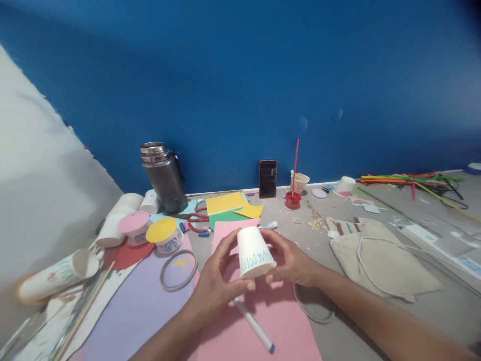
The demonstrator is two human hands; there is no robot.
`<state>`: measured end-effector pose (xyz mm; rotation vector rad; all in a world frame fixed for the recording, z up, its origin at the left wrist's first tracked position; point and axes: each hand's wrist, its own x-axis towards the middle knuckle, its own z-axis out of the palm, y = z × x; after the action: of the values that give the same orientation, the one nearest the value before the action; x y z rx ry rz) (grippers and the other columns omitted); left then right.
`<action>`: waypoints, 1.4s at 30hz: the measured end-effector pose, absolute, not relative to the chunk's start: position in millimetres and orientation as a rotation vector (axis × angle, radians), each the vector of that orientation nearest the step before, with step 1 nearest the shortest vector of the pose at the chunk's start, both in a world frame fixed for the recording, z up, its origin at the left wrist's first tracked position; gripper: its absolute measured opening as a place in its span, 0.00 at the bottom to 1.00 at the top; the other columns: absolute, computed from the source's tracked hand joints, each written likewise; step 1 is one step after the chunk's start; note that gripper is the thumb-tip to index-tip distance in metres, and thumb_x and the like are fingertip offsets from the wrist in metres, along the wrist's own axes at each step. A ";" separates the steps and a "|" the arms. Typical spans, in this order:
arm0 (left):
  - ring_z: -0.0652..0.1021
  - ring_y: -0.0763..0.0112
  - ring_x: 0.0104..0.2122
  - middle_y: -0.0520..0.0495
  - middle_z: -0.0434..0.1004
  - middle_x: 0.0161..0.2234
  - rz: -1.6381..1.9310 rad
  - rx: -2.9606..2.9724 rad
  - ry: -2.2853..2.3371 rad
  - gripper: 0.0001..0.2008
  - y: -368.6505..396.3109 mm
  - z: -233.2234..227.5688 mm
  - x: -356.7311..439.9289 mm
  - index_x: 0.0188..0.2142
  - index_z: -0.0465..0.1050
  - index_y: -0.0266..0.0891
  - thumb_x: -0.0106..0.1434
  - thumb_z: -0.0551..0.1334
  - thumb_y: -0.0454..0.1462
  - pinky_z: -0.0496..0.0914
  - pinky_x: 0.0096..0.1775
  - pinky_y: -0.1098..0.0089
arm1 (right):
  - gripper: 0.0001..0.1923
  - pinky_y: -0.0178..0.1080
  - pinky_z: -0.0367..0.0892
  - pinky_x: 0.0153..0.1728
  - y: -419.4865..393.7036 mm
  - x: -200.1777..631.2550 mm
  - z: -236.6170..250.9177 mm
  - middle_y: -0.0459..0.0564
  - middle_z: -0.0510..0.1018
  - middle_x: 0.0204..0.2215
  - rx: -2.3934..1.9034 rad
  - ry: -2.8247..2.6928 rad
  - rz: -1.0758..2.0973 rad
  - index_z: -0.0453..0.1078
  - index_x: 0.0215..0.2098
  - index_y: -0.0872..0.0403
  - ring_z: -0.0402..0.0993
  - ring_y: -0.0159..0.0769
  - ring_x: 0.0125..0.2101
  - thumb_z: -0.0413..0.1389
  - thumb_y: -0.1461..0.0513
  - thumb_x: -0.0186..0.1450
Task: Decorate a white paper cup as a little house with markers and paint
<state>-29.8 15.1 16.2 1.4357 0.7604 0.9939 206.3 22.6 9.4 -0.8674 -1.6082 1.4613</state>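
A white paper cup [251, 244] is held upside down and slightly tilted above pink paper [285, 331]. Blue-green zigzag lines run around the cup near its wide rim. My left hand [220, 278] grips the cup from the left, its thumb low by the rim. From the right, my right hand [291, 256] holds it too, with fingers reaching behind it. Below the cup, a white marker [254, 325] with a blue end lies on the pink paper. Parts of the fingers are hidden behind the cup.
Left are a steel flask [163, 180], a yellow-topped cup [165, 235], a pink-topped cup [135, 226] and a grey ring [162, 278]. At the back stand a phone [267, 179] and a red pot [292, 200] with a stick. A beige cloth [383, 260] lies right.
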 end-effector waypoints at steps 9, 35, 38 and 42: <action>0.72 0.49 0.59 0.41 0.68 0.58 0.949 1.964 0.911 0.45 9.6 21.6 -33.5 0.73 0.60 0.53 0.58 0.73 0.41 0.71 0.61 0.48 | 0.63 0.61 0.67 0.63 14.1 210.5 10.0 0.60 0.65 0.72 -1.070 -1.795 1.301 0.54 0.76 0.43 0.68 0.61 0.65 0.78 0.46 0.49; 0.71 0.45 0.63 0.39 0.70 0.63 0.923 1.951 1.084 0.43 10.6 24.7 -33.8 0.67 0.62 0.47 0.52 0.73 0.38 0.68 0.63 0.45 | 0.52 0.59 0.68 0.65 24.5 233.9 10.8 0.55 0.61 0.75 -1.007 -1.861 1.260 0.59 0.74 0.39 0.63 0.58 0.71 0.74 0.47 0.57; 0.71 0.46 0.64 0.38 0.68 0.65 0.978 1.890 1.170 0.40 14.4 20.8 -33.3 0.64 0.64 0.46 0.52 0.72 0.36 0.69 0.64 0.46 | 0.36 0.53 0.78 0.53 55.9 263.4 28.8 0.58 0.77 0.63 -1.199 -1.696 0.900 0.71 0.65 0.45 0.75 0.55 0.61 0.68 0.46 0.62; 0.73 0.48 0.62 0.41 0.71 0.62 1.028 1.853 1.199 0.35 19.7 19.6 -33.0 0.61 0.67 0.47 0.53 0.69 0.35 0.71 0.62 0.47 | 0.28 0.48 0.77 0.38 131.7 325.0 61.5 0.59 0.85 0.39 -1.622 -1.378 0.305 0.79 0.50 0.56 0.81 0.47 0.37 0.61 0.44 0.63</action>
<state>-33.0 19.7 19.6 1.8529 1.1993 1.0280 325.0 131.7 61.5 -1.6222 -1.3779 0.3050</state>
